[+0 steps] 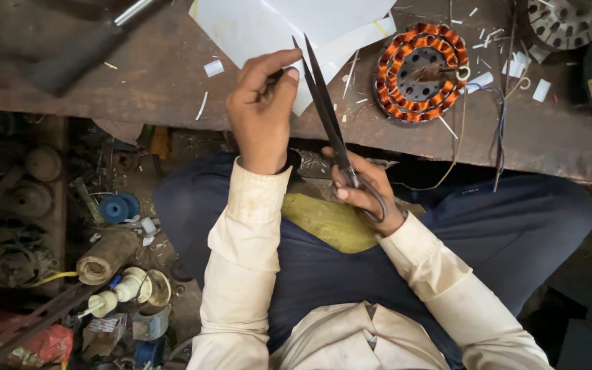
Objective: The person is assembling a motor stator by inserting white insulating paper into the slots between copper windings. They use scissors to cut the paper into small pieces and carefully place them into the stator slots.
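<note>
Long dark metal scissors with narrow blades and looped handles, held upright-tilted, tips pointing away toward the worktop's far side, blades slightly parted at the tips. Handles sit low by the lap, inside the right hand's grip. Small white paper strip, thin and flat, pinched in the left hand, just beside the blades' upper part near the worktop edge; contact with the blades unclear.
</note>
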